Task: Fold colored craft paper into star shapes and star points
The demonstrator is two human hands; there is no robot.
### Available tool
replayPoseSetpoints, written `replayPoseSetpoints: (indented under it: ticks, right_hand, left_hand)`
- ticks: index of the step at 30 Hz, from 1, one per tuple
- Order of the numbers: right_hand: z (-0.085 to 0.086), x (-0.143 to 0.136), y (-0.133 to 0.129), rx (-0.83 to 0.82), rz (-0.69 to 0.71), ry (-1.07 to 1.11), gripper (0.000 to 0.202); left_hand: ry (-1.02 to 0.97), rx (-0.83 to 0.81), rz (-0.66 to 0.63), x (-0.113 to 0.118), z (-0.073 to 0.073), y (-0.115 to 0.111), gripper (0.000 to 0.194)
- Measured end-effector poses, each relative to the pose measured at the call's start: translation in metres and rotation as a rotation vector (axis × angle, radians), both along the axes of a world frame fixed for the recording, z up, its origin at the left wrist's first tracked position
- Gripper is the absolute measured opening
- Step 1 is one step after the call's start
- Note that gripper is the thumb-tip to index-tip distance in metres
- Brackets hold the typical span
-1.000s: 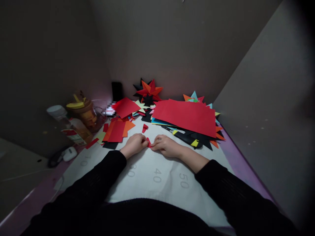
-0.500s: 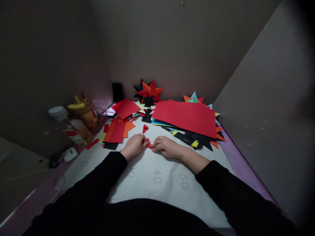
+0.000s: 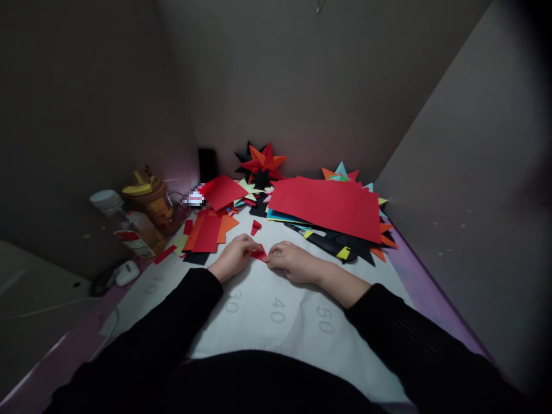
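Observation:
Between my hands a small piece of red paper lies low over the white mat. My left hand has its fingers closed on the left edge of this piece. The fingertips of my right hand, which wears a ring, pinch its right edge. Just beyond them rests another small folded red piece, touched by neither hand. To the left is a fan of red, orange and black paper rectangles.
Large red sheets are stacked at the back right, with a black and yellow utility knife in front. A paper star stands by the back wall. Bottles, an orange cup and a white case line the left.
The red paper between my hands has turned and shows more of its surface. My hands have moved slightly apart. The whole view has shifted a little.

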State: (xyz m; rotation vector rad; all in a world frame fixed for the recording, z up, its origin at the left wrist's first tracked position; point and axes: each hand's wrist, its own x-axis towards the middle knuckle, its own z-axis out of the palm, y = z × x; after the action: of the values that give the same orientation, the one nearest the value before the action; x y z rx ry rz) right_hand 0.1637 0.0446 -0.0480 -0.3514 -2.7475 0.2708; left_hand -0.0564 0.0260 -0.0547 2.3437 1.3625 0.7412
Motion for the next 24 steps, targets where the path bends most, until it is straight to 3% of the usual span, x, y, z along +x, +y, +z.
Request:
replayPoseSetpoints:
  ticks: [5,11,19,24]
  right_hand:
    - [0.007,-0.001,-0.009,0.14,-0.025,-0.071,0.017]
    - [0.007,0.002,-0.009,0.094,-0.028,-0.038,0.017]
    - [-0.004,0.001,-0.001,-0.086,-0.23,0.168,0.029]
    - [-0.006,-0.003,-0.003,-0.119,-0.169,0.131,0.039]
  left_hand:
    - [0.256,0.054,-0.105,0.0,0.011,-0.009,0.027]
    - [0.412,0.086,-0.069,-0.008,0.027,-0.024,0.028]
    - [0.12,-0.003,-0.019,-0.011,0.005,-0.013,0.03]
    - [0.007,-0.043,-0.005,-0.008,0.006,-0.013,0.026]
